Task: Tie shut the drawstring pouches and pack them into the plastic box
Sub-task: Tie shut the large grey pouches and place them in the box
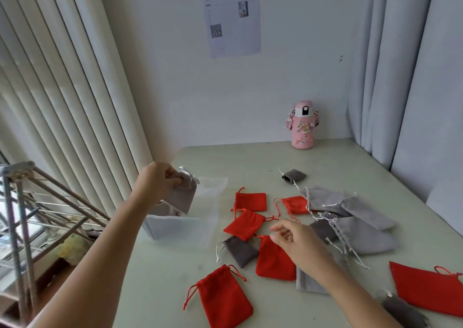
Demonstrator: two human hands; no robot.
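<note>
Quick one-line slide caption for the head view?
Left hand holds a grey pouch over the plastic box; open right hand hovers above a red pouch on the table.

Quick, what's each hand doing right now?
Left hand: grips a light grey pouch over the plastic box.
Right hand: open, fingers relaxed, holding nothing.
</note>
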